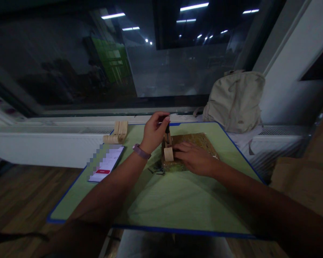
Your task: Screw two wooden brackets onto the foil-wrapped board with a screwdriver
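My left hand is closed round the top of a small dark screwdriver that stands upright on a light wooden block. The block sits at the near left corner of a brown wooden board lying on a green mat. My right hand lies flat on the board with its fingers stretched toward the block, touching it. A few small dark screws lie on the mat just left of the board.
A phone with a lit screen lies on the mat's left side. Pale wooden pieces rest at the mat's far left corner. A beige backpack leans at the window on the right. Wooden floor surrounds the mat.
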`<control>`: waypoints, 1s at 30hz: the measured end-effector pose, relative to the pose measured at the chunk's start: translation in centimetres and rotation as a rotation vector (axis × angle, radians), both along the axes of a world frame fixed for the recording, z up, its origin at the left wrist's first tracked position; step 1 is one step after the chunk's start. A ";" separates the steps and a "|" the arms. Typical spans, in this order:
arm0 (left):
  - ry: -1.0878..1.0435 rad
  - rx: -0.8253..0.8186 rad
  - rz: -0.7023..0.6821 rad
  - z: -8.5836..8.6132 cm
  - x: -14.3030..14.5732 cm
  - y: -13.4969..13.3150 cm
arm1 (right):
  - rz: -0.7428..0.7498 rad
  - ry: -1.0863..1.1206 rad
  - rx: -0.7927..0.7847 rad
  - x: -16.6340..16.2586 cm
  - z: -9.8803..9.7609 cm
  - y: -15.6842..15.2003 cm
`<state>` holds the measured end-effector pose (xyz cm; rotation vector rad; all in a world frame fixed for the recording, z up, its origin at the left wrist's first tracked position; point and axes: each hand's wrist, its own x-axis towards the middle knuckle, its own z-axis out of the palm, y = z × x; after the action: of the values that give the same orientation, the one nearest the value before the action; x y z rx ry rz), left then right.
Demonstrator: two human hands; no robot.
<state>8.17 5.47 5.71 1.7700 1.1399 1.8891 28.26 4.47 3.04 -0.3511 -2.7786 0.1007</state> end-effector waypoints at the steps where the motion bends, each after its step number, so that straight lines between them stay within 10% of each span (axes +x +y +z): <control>1: 0.009 0.013 0.034 0.0 0.0 0.0 | -0.003 -0.004 -0.001 0.0 0.0 0.0; 30: 0.097 0.063 0.102 0.7 -0.2 -0.2 | 0.002 -0.007 0.035 0.1 0.2 -0.1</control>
<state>8.00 5.24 6.37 1.8897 1.2394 1.9344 28.34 4.33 3.22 -0.3410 -2.7843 0.0507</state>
